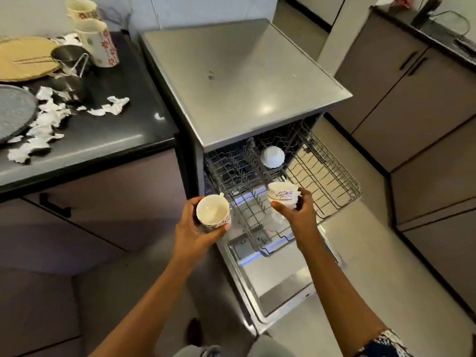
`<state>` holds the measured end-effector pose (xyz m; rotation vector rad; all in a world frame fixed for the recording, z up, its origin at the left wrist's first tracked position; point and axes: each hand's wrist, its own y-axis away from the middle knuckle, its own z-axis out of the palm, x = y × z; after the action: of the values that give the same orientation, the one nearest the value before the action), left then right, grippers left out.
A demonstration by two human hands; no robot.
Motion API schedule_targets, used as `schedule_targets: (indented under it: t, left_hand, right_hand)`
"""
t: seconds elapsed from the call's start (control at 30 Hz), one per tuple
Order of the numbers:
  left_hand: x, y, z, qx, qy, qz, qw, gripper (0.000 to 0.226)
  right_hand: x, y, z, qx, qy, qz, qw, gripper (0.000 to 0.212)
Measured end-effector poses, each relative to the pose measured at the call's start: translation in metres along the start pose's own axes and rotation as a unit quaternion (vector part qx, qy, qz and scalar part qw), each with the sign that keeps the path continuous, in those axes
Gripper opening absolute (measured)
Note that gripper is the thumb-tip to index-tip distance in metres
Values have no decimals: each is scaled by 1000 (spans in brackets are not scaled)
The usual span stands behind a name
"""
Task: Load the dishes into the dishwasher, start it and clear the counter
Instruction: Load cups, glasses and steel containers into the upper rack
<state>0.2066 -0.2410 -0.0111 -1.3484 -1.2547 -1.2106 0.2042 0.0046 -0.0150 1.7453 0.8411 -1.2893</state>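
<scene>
The steel dishwasher (242, 81) stands open, its door (280, 287) folded down and the upper wire rack (332, 176) pulled out. A white bowl (272, 156) lies upside down in that rack. My left hand (192, 228) grips an upright cream cup (213, 210) with a blue floral band, held left of the rack. My right hand (296, 211) holds a second floral cup (282, 193) tilted on its side just above the rack's front edge.
On the black counter (108, 140) to the left are two floral mugs (96, 39), steel cups (69, 56), a woven gold mat (24, 57), a grey plate (14, 112) and several crumpled paper scraps (46, 119). Brown cabinets (412, 99) line the right side.
</scene>
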Motion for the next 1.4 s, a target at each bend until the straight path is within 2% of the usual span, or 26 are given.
schedule_targets:
  t: [0.13,0.2,0.27,0.37,0.47,0.53,0.6,0.7,0.8,1.17,1.4]
  left_hand:
    - [-5,-3,40,-11,8,-23,1000,67]
    - [-10,-7,63,-7,12,-35,999,69]
    - [-18,-12,90,0,7,-45,999,72]
    - [-32,-13,129,28,11,-69,997,69]
    - [-44,-14,168,85,14,-102,991,67]
    - [-50,-14,186,126,23,-123,984,68]
    - [-56,-13,200,161,34,-138,977,72]
    - [-60,-12,210,202,41,-150,967,77]
    - [-62,-12,215,228,38,-158,960,74]
    - [-59,-13,228,239,24,-165,957,70]
    - [-61,-17,233,233,12,-173,957,72]
  right_hand:
    - [14,-39,-59,45,36,25,998,73]
    - [25,-66,-86,47,123,34,991,74]
    - [38,-100,-109,15,244,23,969,77]
    - [58,-142,-121,-108,419,-19,901,78]
    - [81,-173,-121,-211,493,-53,842,81]
    - [95,-186,-114,-268,556,-90,782,81]
    - [107,-195,-105,-312,614,-118,716,81]
    - [121,-201,-93,-332,648,-139,671,81]
    - [132,-206,-88,-327,656,-140,666,78]
    - [152,-215,-87,-323,618,-123,707,74]
    - [159,-212,-92,-344,623,-214,669,65]
